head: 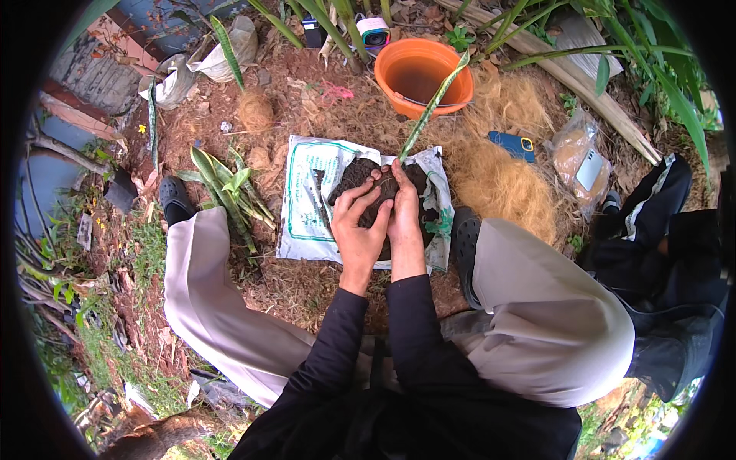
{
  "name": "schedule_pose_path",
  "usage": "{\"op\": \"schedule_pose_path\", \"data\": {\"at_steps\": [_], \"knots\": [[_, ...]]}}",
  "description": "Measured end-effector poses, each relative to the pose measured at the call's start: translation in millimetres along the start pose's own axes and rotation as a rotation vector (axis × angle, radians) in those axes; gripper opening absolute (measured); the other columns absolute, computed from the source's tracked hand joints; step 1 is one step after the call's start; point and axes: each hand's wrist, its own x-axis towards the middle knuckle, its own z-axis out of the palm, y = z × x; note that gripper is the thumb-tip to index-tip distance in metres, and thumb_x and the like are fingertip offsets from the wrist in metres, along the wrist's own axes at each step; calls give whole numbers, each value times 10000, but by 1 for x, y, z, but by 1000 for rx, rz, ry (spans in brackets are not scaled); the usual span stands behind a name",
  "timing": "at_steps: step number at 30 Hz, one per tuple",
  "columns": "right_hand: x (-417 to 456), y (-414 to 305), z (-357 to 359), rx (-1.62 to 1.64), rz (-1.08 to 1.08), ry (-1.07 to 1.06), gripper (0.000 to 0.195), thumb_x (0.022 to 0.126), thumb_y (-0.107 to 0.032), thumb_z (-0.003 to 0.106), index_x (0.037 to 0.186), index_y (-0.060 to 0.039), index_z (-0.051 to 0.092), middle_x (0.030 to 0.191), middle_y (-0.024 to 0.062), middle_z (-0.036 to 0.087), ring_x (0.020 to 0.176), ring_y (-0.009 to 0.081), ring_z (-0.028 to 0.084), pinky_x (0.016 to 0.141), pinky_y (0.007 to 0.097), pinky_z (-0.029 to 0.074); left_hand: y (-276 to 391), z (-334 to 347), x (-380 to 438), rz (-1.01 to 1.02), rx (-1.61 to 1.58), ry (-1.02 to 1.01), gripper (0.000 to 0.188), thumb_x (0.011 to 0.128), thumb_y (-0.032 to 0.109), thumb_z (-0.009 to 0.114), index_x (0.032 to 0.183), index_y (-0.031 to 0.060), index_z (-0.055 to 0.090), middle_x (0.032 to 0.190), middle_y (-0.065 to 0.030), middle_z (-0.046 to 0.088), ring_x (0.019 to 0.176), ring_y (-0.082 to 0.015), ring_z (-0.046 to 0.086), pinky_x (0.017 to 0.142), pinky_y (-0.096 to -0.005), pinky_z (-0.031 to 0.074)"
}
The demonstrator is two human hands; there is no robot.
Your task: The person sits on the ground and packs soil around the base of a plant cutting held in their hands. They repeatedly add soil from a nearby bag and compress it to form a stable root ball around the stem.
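Observation:
Both of my hands cup a dark ball of soil (377,202) above an opened white plastic sack (307,201). My left hand (361,221) curves around its left side, fingers spread over the top. Pressed along the right side is my right hand (404,210). From the far end of the ball a long variegated snake plant leaf (434,106) slants up and to the right; its base is hidden by soil and fingers. More loose dark soil (352,175) lies on the sack behind and beside my hands.
An orange bucket (422,75) of brownish water stands beyond the sack. Coconut fibre (500,184) and a blue phone (512,146) lie to the right. Cut snake plant leaves (221,184) rest at left, near a planted fibre-wrapped ball (255,111). Another person's leg (650,201) is at far right.

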Motion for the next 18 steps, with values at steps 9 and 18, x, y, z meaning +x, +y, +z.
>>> {"op": "schedule_pose_path", "data": {"at_steps": [9,18], "knots": [[-7,-3,-1,57,60,-84,209,983,-225,621,1043,-27,598,988,109,648,967,227,636,873,327,525,-2,-4,3,-113,-137,-11,222,808,-13,739,1030,-15,748,1106,-127,711,1067,-259,676,965,-362,513],[-8,-7,-6,-49,11,-170,444,838,-41,638,1274,22,577,1139,117,636,1097,250,628,982,343,523,-1,-18,14,-202,-276,-169,301,857,-49,696,1157,-28,700,1243,-113,644,1159,-213,644,995,-320,519]]}}
